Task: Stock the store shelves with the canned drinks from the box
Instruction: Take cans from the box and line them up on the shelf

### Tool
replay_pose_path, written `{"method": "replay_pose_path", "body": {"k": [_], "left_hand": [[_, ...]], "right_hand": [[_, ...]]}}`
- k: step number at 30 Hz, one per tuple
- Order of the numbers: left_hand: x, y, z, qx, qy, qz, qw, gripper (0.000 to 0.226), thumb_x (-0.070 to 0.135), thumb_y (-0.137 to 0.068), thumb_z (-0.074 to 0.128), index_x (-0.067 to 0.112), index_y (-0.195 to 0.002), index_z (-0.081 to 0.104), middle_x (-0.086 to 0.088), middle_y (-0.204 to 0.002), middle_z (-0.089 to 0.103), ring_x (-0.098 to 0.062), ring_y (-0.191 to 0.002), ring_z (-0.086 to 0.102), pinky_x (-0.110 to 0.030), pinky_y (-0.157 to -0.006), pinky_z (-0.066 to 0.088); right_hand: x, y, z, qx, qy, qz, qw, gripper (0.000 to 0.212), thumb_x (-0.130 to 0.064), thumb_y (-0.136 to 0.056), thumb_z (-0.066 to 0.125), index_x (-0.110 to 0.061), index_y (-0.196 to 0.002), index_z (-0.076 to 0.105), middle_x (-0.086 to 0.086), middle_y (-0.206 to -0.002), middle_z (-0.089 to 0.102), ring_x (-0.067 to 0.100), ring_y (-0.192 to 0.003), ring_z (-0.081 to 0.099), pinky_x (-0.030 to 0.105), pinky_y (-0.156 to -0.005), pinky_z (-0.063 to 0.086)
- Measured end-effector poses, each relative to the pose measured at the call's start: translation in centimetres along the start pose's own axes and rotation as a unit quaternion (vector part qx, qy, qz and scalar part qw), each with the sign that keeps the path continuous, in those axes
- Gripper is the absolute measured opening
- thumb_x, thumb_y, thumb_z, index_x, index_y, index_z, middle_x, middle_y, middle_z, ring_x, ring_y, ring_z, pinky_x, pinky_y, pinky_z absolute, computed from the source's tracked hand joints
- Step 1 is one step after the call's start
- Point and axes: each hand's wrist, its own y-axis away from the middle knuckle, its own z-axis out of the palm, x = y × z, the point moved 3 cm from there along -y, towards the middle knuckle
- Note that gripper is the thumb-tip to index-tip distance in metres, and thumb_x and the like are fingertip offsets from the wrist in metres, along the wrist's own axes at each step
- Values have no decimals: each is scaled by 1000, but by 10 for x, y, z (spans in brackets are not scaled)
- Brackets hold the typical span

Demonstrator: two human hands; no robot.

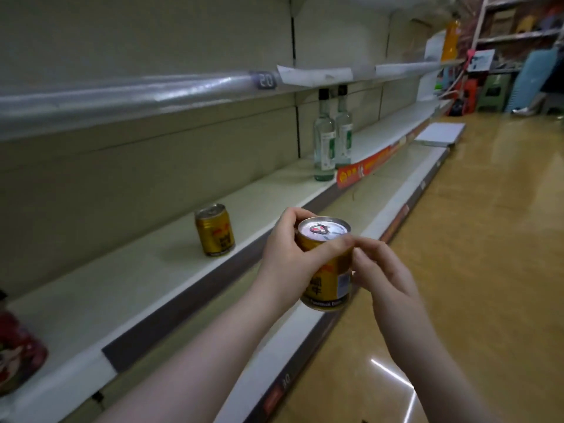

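My left hand point(285, 257) grips a gold drink can point(328, 270) around its upper side, holding it upright in the air just in front of the shelf edge. The fingertips of my right hand point(381, 270) touch the can's right side near the rim. A second gold can point(215, 230) stands upright on the middle shelf point(128, 288), to the left of and beyond the held can. The box is out of view.
Two clear glass bottles point(331, 138) with dark caps stand further along the same shelf. A red package point(18, 346) sits at the shelf's near left end. A lower shelf point(381, 209) juts out below. The aisle floor point(473, 239) lies to the right.
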Motion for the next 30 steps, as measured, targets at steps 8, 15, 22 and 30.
{"method": "replay_pose_path", "body": {"k": [8,15,22,30], "left_hand": [[18,-48,-37,82,-284,-47,954,62,63,-66,69,15,-97,45,-3,-102,59,-22,-97,58,-35,-79,47],[2,-92,-63,87,-350,-100,927,70,60,-72,66,8,-112,40,-12,-118,51,-31,-110,52,-35,-84,42],[-31,-118,-114,81,-271,-87,955,43,49,-78,66,22,-110,56,1,-112,62,-18,-105,58,-31,-84,45],[-55,-124,-154,121,-371,-130,912,38,45,-87,55,30,-122,55,6,-132,54,-18,-120,51,-39,-102,41]], "right_hand": [[-2,-38,54,37,304,-25,951,67,-34,-70,75,-30,-128,42,-9,-106,43,20,-112,46,41,-98,41],[25,-99,102,67,389,-23,919,69,-20,-70,74,-7,-129,40,15,-115,45,35,-109,41,38,-90,32],[56,-156,124,30,241,-16,970,59,-22,-67,80,-15,-121,56,0,-104,54,22,-103,56,31,-88,46],[73,-180,141,-46,189,2,981,63,-26,-71,80,-17,-127,53,-2,-104,63,4,-90,57,13,-69,44]]}}
